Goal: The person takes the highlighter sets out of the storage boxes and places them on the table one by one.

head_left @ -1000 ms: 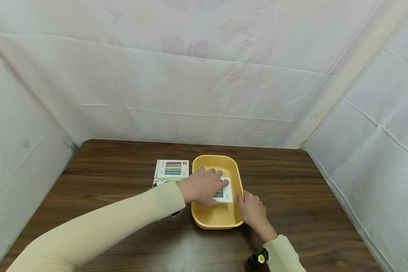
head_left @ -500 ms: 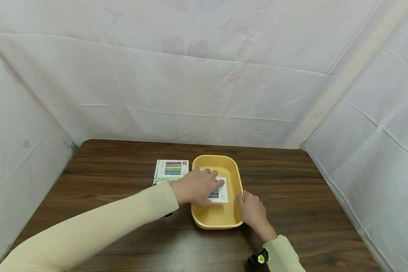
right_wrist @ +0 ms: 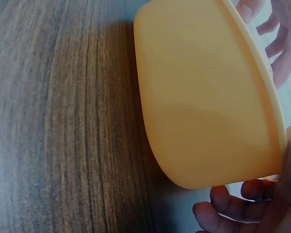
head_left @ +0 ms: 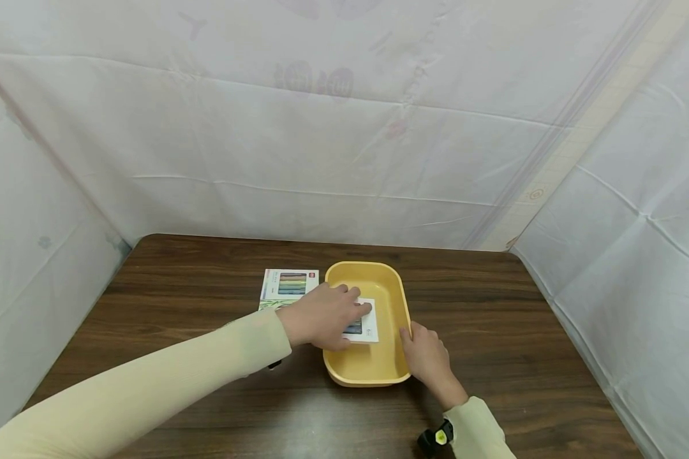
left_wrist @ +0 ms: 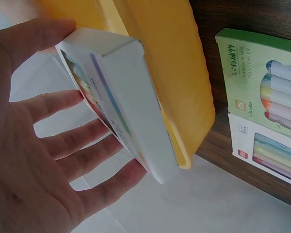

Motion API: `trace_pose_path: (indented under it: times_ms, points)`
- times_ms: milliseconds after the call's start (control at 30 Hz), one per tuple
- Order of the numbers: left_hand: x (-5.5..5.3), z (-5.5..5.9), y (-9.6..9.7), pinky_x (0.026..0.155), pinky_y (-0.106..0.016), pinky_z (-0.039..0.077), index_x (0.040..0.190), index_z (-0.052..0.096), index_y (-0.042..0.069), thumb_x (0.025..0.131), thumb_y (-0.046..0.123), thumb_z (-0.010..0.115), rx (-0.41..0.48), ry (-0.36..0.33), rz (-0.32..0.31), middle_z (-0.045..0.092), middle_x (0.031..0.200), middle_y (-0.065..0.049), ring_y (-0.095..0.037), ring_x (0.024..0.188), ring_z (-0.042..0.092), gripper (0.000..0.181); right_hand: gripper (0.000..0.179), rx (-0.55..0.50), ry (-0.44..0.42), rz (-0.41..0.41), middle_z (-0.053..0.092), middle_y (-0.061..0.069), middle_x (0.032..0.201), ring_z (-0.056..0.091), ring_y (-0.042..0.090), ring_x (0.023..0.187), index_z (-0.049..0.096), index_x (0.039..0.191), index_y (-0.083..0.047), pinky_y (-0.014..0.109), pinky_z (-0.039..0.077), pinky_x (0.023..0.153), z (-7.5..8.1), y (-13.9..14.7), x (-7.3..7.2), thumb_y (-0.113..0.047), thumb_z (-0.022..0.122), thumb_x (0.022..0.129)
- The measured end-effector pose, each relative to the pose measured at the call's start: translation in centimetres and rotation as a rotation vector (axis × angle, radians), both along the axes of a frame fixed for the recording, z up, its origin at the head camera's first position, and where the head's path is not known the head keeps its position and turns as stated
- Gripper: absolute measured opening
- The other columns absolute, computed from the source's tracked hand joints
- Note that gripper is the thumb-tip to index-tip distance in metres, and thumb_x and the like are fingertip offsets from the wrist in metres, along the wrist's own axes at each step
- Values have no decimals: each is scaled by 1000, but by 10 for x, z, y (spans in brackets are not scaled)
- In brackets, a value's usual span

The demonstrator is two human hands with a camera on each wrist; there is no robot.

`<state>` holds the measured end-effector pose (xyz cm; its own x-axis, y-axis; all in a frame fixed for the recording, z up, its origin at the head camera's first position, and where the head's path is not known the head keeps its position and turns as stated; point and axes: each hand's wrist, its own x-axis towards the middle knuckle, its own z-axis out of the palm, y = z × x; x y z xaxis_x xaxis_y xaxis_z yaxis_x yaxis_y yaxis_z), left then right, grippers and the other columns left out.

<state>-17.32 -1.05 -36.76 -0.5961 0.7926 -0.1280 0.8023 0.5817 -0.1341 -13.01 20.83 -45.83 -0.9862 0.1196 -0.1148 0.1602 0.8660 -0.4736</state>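
My left hand [head_left: 326,319] holds a white box of pens [head_left: 370,326] above the left side of a yellow plastic basin [head_left: 367,373]. The left wrist view shows the thumb at one edge of the box [left_wrist: 131,92] and spread fingertips along the other, with coloured pens partly visible through its window. At the basin's right side, my right hand [head_left: 427,357] grips the rim, thumb inside. In the right wrist view the basin's outer wall [right_wrist: 203,97] hides part of that hand's work, and some curled fingers [right_wrist: 233,204] show below it.
Left of the basin, a white pen box [head_left: 291,284] lies on the dark wood table [head_left: 207,280]. A green highlighter box [left_wrist: 252,82] adjoins it, mostly hidden by the left arm in the head view. White sheeting [head_left: 321,146] surrounds the table behind and at the sides.
My left hand has moved left with the box of pens, from the basin's middle toward its left rim. The right hand and the basin have stayed in place.
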Motion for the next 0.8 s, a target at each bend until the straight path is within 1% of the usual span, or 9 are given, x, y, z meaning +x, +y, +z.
trace_pose_path:
  times_ms: [100,367,600,700,800]
  points:
    - [1,0,-3,75,-40,53,135,53,23,83,49,66,4,-1,4,59,117,-4,-21,97,59,59,31,-9,3,-2,52,3,63,50,15,54,57,81,-10,31,35,48,0,0,0,-28,42,101]
    - [2,1,-11,78,-41,51,137,51,24,85,51,65,13,-38,34,58,121,-6,-22,102,58,60,30,-11,6,-1,53,2,63,51,15,54,58,83,-10,31,35,48,0,1,0,-28,42,101]
    - [3,1,-17,75,-40,52,137,52,24,84,49,65,31,-27,31,57,119,-5,-21,101,59,60,31,-3,0,3,53,2,64,52,15,56,57,82,-11,31,35,49,1,1,0,-29,41,101]
    - [3,2,-19,74,-39,52,138,51,24,84,49,66,34,-32,31,57,119,-5,-21,100,58,61,31,-10,2,2,53,2,64,52,14,55,58,83,-11,31,35,48,1,1,0,-29,41,102]
    - [2,5,-21,76,-39,52,139,51,23,84,48,66,37,-45,38,57,121,-5,-21,102,58,62,31,-18,2,-1,53,2,63,51,14,54,58,82,-11,31,35,48,1,1,0,-29,41,101]
